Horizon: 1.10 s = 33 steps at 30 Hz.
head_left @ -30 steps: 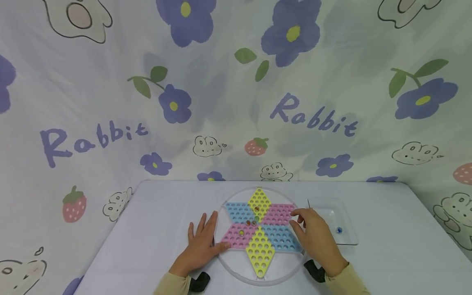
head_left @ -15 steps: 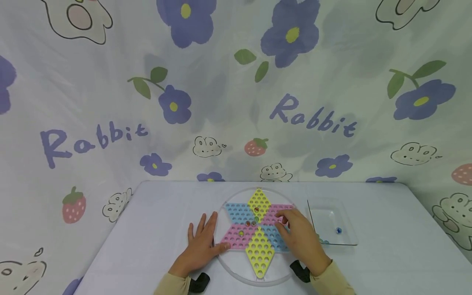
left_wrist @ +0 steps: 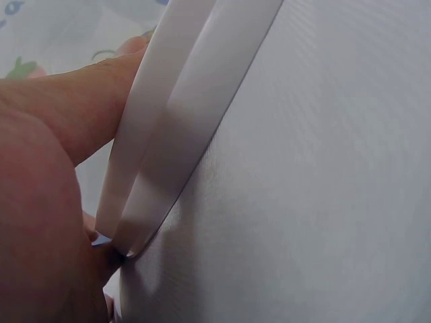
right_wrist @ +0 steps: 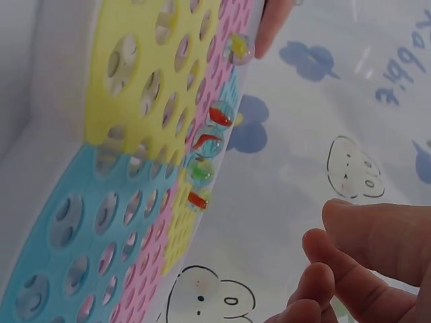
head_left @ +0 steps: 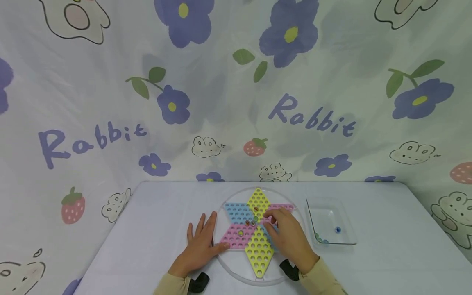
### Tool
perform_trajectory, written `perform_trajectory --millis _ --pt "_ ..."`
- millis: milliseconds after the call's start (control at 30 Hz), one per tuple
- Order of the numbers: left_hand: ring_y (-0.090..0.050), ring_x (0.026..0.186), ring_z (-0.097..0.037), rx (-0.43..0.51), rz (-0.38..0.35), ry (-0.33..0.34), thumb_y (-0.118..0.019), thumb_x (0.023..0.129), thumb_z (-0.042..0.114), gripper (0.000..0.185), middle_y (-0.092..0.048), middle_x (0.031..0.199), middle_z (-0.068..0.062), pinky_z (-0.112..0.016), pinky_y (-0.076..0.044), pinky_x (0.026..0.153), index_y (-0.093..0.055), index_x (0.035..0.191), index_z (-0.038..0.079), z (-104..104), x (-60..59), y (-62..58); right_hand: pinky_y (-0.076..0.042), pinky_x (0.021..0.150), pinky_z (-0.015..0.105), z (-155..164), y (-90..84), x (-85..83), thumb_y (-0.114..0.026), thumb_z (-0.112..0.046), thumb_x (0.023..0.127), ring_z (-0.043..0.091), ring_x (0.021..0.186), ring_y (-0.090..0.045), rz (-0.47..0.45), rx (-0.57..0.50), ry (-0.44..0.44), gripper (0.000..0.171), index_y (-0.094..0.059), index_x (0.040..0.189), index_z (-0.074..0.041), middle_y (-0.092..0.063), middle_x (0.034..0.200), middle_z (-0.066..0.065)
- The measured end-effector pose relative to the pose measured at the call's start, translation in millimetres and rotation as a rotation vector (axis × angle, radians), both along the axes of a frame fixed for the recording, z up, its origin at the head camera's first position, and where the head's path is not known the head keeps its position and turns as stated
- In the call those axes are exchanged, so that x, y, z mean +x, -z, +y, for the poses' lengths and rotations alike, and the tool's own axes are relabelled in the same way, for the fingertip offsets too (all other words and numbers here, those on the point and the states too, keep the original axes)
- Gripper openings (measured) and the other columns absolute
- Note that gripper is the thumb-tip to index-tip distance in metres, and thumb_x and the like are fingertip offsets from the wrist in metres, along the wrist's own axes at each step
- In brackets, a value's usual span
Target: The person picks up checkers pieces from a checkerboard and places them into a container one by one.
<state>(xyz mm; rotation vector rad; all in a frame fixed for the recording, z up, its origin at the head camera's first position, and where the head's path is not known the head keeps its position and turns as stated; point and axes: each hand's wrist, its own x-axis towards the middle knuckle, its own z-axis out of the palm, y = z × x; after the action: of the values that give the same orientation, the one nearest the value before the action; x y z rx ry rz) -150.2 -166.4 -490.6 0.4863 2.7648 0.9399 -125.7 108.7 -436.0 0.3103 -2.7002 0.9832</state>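
— So where is our right hand (head_left: 289,237)?
— Over the star board (head_left: 258,229) on the surface (head_left: 155,229), curled fingers (right_wrist: 343,269) near the marbles (right_wrist: 205,145), holding nothing we can see.
— And our left hand (head_left: 200,246)?
— Flat, touching the board's rim.

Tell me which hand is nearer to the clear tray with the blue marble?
The right hand. It is over the star board, just left of the clear tray. The left hand rests at the board's far left edge.
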Motion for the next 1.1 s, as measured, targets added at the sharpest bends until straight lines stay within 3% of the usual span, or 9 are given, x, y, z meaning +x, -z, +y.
perform_trajectory --millis 400,700,1100 --pt "0.002 0.152 -0.042 -0.009 0.002 -0.01 -0.068 0.09 0.054 0.104 -0.019 0.165 -0.018 -0.064 0.018 0.111 -0.013 0.16 0.0 0 -0.5 1.0 -0.043 0.06 0.023 -15 2.4 -5.2 -0.076 -0.01 0.09 0.007 0.071 -0.046 0.0 -0.02 -0.034 0.015 -0.071 0.103 -0.007 -0.053 0.086 -0.007" --pt "0.002 0.153 -0.042 -0.015 0.01 -0.007 -0.067 0.091 0.055 0.103 -0.019 0.165 -0.018 -0.064 0.018 0.112 -0.014 0.16 0.0 1 -1.8 1.2 -0.045 0.063 0.024 -27 3.0 -6.9 -0.074 -0.013 0.092 0.013 0.075 -0.052 -0.047 -0.016 -0.068 0.015 -0.071 0.106 -0.007 -0.055 0.087 -0.004" --pt "0.001 0.152 -0.044 -0.006 0.027 0.011 -0.065 0.092 0.054 0.102 -0.018 0.165 -0.019 -0.065 0.017 0.111 -0.013 0.16 -0.001 0 0.5 -0.3 -0.048 0.069 0.027 -36 8.0 -12.9 -0.072 -0.018 0.094 0.009 0.079 -0.051 -0.111 -0.035 -0.114 0.017 -0.071 0.108 -0.008 -0.055 0.088 -0.006"
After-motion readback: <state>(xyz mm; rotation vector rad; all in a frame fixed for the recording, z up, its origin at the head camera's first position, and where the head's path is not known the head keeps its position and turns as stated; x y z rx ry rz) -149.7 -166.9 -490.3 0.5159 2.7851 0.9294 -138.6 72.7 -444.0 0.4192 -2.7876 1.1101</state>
